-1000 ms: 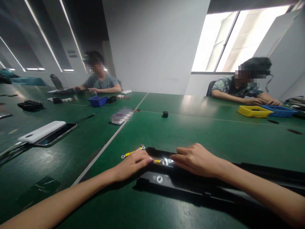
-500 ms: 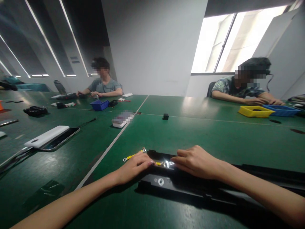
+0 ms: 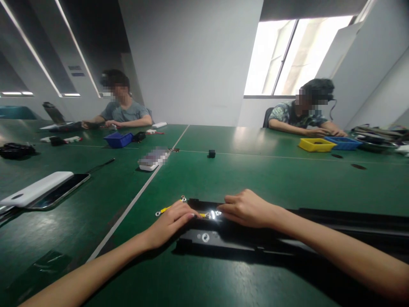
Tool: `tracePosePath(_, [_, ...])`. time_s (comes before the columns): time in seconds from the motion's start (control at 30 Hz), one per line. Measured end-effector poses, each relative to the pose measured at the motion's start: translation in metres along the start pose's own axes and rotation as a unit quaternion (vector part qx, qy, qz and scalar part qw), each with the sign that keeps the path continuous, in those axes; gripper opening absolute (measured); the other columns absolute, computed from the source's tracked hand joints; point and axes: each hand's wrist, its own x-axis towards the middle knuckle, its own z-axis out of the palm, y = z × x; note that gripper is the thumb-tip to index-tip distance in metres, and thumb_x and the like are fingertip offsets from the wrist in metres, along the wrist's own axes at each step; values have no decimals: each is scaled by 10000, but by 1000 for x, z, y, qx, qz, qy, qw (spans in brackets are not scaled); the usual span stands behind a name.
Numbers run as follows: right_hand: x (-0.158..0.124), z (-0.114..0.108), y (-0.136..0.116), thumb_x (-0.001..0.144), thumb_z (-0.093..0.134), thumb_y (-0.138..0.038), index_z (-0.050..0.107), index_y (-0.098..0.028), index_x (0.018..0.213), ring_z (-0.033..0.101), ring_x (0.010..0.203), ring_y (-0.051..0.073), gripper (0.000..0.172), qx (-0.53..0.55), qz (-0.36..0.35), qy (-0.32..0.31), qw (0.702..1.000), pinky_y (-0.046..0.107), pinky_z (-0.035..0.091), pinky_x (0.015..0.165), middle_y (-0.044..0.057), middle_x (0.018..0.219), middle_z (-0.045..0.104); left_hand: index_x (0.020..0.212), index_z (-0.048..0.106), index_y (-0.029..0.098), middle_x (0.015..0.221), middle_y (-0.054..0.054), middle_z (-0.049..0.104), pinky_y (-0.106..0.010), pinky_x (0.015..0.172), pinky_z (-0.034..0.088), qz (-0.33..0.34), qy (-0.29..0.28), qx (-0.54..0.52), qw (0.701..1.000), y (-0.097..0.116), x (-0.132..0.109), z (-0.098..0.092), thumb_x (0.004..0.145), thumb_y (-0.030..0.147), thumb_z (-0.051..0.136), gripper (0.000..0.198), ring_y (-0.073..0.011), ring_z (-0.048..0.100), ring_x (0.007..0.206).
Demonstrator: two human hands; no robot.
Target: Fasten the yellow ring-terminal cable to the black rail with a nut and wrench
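A long black channel-shaped housing [image 3: 230,244] lies on the green table in front of me. At its left end, my left hand [image 3: 175,218] grips a short yellow wire [image 3: 202,215] with a ring terminal [image 3: 208,215] showing past the fingertips. The ring rests beside a shiny metal piece [image 3: 214,214] inside the housing. From the right, my right hand [image 3: 247,209] reaches over with fingers pinched at the metal piece's right edge; what they hold is hidden. Left of my left hand, more yellow wire [image 3: 163,210] with ring terminals lies on the table.
A phone [image 3: 60,194] lies against a white power bank [image 3: 38,187] on the left. Farther off are a small black cube [image 3: 211,154], a blue bin [image 3: 118,139], a yellow bin [image 3: 316,145] and another blue bin [image 3: 345,143]. Two people sit across the table.
The view has turned slightly to the right, so everything sits farther left in the picture. Both hands stay at the same spot on the housing, with little visible finger movement.
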Motion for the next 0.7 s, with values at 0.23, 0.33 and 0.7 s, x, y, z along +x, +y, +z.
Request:
tracePosePath(0.23, [0, 1, 0, 981, 389, -334, 645, -189, 988, 487, 524, 94, 295, 14, 7, 1, 1000, 259, 172, 479, 26, 739, 622, 994, 662, 207, 1003, -25, 636, -293, 906, 392, 10, 8, 12, 1000, 0, 0, -1, 972, 254, 433, 235, -182, 540, 988])
tracePosePath(0.33, [-1, 2, 0, 985, 381, -340, 645, -183, 982, 494, 526, 89, 307, 17, 10, 3, 1000, 258, 180, 477, 24, 744, 622, 993, 660, 202, 1002, -35, 633, -308, 903, 399, 13, 17, 22, 1000, 1, 0, 0, 930, 265, 518, 168, -196, 536, 992])
tracePosePath(0.7, [-1, 1, -5, 978, 388, -298, 633, -154, 894, 410, 473, 79, 297, 12, 22, 16, 1000, 269, 136, 473, 26, 716, 585, 923, 670, 183, 874, -30, 604, -285, 791, 438, 14, 52, 66, 996, 2, -1, 4, 921, 234, 526, 152, -178, 562, 862])
